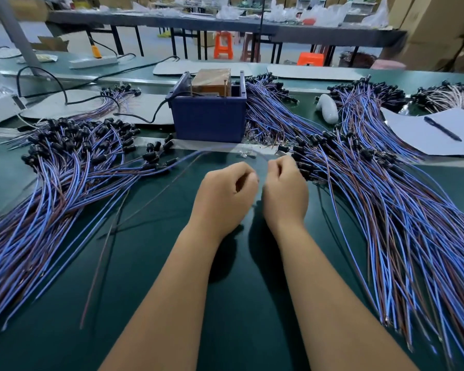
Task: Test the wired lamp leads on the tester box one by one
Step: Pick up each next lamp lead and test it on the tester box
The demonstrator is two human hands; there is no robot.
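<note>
A thin blue lead (225, 149) is held between the two hands above the green bench (172, 277). The left hand (225, 194) is curled with fingers tucked toward the thumb, and the wire seems to be pinched at its fingertips, though the contact itself is blurred. The right hand (285, 188) is likewise curled, its fingertips at the other end of the arc; whether the wire alone or one of the black lamp caps beside it is gripped cannot be told. The lead is bowed upward and away from the hands, and it trails off to the left toward a black cap lying on the bench.

Just beyond the hands, at the far edge of the work surface, the blue tester box (209, 119) is seen, with a brown block (211, 80) seated in its top and a black cable (134, 117) run out of its left side.

To the left, a spread pile of wired leads (65, 170) is laid out, black caps toward the box. To the right, a larger pile (386, 204) is fanned out, touching the right hand's knuckles. Further right, a sheet of paper (423, 129) with a pen (443, 129) on it is seen, and a white object (327, 107) is lying near the box.
</note>
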